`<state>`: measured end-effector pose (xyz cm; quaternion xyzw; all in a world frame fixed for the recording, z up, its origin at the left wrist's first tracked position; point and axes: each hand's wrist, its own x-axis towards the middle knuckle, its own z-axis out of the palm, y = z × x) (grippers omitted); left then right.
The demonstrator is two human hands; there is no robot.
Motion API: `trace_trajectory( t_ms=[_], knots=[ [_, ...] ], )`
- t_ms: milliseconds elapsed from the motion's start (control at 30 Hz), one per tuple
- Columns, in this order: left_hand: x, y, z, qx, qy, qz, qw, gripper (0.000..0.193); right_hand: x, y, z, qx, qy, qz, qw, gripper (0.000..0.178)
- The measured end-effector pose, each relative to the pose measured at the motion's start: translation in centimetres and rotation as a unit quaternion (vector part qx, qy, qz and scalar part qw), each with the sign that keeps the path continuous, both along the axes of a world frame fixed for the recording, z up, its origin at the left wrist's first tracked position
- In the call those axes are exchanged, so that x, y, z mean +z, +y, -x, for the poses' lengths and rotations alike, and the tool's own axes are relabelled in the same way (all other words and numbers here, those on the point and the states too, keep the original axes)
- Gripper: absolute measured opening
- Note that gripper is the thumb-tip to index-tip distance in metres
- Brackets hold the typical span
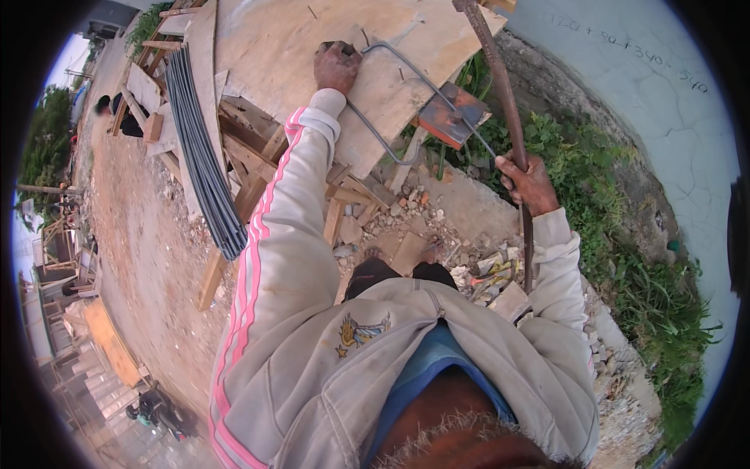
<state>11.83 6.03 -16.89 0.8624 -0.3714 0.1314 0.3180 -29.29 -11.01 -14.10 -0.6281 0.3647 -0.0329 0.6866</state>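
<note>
A grey steel rod (423, 78), bent into a partly squared shape, lies on the plywood board (269, 51). My left hand (337, 66) is closed on it, near an upright nail. The rod's long straight side crosses a reddish-brown metal plate (455, 117) at the board's edge. My right hand (530, 184) is closed around a long rusty steel bar (504, 94), which slants past the board down toward the rubble. The rod's end reaches the fingers of my right hand; whether they also pinch it cannot be made out.
A bundle of straight steel rods (195, 141) lies left of the board. Broken masonry (410, 207) and timber (336, 219) lie below. Green plants (594, 164) grow along the pale wall (656, 86) at right. A parked motorcycle (162, 410) stands at lower left.
</note>
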Motion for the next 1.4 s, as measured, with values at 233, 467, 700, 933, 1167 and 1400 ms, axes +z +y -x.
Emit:
trace_trajectory(
  t_ms=[233, 467, 700, 933, 1167, 1400],
  knots=[
    [-2.8, -0.4, -2.9, -0.011, -0.02, -0.053, 0.998, 0.031, 0.6, 0.2, 0.3, 0.016, -0.005, 0.05, 0.999, 0.035],
    [-3.8, -0.5, -3.0, 0.038, -0.069, -0.053, 0.996, 0.032, 2.6, -2.6, 8.6, -0.023, 0.088, 0.263, 0.96, 0.045],
    [-1.7, -1.2, -1.1, -0.009, -0.133, 0.046, 0.99, 0.018, 0.8, -4.4, 17.1, -0.031, 0.207, 0.454, 0.866, 0.048],
    [-2.2, -0.8, -1.9, -0.047, -0.213, -0.013, 0.976, 0.017, 0.3, -10.8, 17.4, 0.096, 0.228, 0.62, 0.745, 0.034],
    [-1.5, -0.3, -1.3, -0.043, -0.174, -0.021, 0.984, 0.021, 1.7, -15.6, 13.4, 0.155, 0.228, 0.615, 0.739, 0.034],
    [-0.9, -0.7, -0.2, 0.005, -0.05, 0.013, 0.999, 0.031, 0.7, -20.2, 11.5, 0.199, 0.212, 0.622, 0.727, 0.039]
  ],
)
